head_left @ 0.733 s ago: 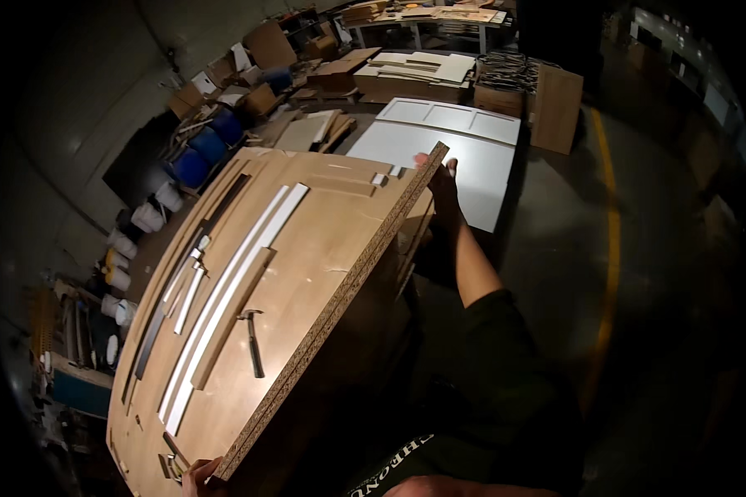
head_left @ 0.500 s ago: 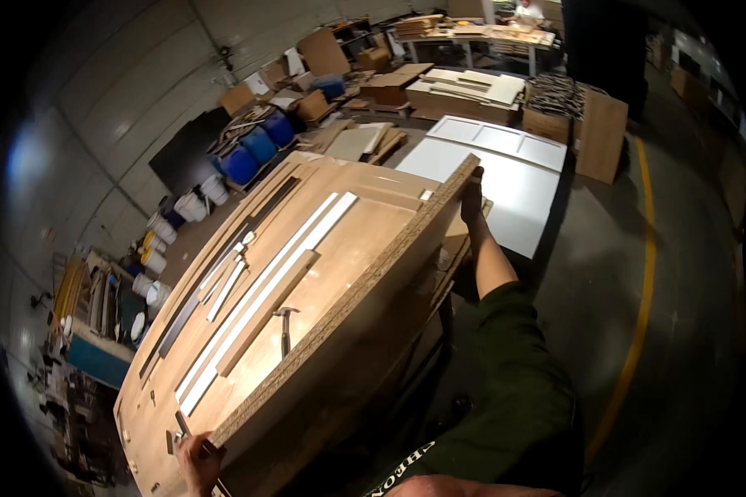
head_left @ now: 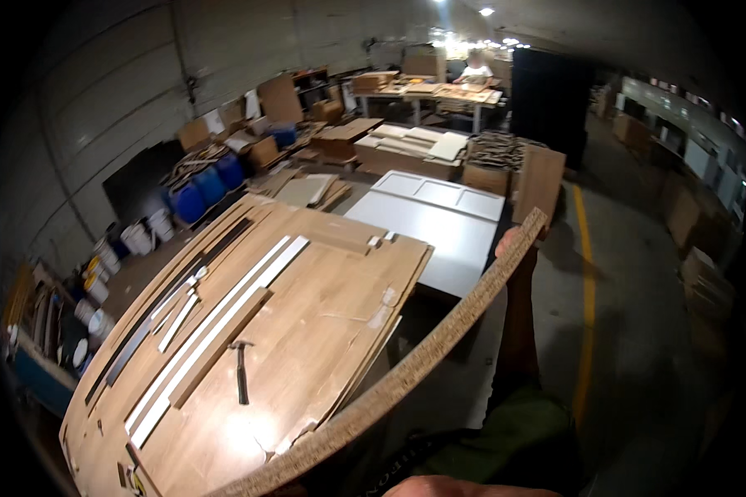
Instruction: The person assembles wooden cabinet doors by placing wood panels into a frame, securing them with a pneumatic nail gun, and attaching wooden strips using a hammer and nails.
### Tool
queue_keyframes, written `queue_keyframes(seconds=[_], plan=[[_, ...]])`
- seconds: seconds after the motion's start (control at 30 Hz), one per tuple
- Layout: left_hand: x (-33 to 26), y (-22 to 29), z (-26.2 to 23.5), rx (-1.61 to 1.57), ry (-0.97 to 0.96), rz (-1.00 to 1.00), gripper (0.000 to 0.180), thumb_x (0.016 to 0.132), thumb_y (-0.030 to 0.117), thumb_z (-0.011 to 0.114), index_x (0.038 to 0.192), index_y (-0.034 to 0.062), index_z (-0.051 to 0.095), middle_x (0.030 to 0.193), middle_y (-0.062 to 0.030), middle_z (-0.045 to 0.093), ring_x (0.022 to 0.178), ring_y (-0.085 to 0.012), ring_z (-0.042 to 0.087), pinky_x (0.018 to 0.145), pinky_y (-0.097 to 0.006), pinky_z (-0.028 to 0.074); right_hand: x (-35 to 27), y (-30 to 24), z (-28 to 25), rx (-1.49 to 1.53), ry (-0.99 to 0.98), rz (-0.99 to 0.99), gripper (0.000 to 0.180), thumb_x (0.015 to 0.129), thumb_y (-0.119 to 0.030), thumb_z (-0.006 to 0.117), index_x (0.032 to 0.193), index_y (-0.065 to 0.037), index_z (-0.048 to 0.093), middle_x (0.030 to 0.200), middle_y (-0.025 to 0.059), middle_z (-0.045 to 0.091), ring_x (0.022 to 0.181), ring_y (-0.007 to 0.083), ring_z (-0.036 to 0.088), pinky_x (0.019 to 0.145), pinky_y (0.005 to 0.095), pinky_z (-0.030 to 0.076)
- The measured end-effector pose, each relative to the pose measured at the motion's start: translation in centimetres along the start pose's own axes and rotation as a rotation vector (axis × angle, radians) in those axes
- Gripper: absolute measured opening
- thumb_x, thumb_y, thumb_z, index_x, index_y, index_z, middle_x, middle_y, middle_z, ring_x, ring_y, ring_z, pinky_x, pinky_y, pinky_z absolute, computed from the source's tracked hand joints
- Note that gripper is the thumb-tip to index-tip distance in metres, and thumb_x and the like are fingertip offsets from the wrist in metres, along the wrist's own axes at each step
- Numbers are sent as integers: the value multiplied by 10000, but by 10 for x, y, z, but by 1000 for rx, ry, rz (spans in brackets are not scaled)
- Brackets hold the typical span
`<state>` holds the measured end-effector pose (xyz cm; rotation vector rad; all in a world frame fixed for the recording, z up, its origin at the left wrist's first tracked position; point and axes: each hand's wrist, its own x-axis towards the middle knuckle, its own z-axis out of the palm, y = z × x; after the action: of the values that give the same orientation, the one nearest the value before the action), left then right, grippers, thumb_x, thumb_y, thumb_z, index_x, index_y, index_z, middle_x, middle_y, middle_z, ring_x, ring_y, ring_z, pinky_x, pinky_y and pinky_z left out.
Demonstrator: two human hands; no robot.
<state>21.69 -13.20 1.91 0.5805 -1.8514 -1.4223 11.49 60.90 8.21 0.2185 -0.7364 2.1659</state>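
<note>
A long chipboard panel [head_left: 406, 373] is seen edge-on, running from the bottom left up to the upper right. My right hand [head_left: 512, 242] grips its far end with the arm stretched out in a green sleeve. My left hand is out of the picture, and the panel's near end runs off the lower edge. Left of the panel lies a stack of brown wood boards [head_left: 323, 315] carrying white and brown strips [head_left: 224, 323] and a hammer [head_left: 240, 374].
A white panelled board [head_left: 439, 224] lies flat beyond the stack. Blue barrels [head_left: 207, 190] and white buckets [head_left: 141, 236] stand along the left wall. Stacks of boards and worktables fill the back. A yellow line [head_left: 587, 298] runs down the concrete floor on the right.
The panel has swung away from the stack to the right and now shows only its edge. My left hand, gripping the near end before, has dropped out of view. The view has risen.
</note>
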Motion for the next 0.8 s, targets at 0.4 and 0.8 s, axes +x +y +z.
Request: queue_keyframes(seconds=[0.4,0.8], plan=[[-50,29,137,-380,-469,-192,553,868,361,538,1308,37,451,1329,-160,461,1200,-338,454,1023,-457,361,-118,-134,8,-1279,704,-123,759,860,-725,391,714,8,524,647,86,467,677,190,461,637,367,381],[-252,86,284,-674,-731,-380,654,848,470,502,1349,59,411,1359,-163,435,1228,-347,429,1029,-475,350,-88,-355,-209,-863,840,-158,997,821,-789,314,1511,-133,18,1576,108,-18,1444,289,39,1142,462,116]])
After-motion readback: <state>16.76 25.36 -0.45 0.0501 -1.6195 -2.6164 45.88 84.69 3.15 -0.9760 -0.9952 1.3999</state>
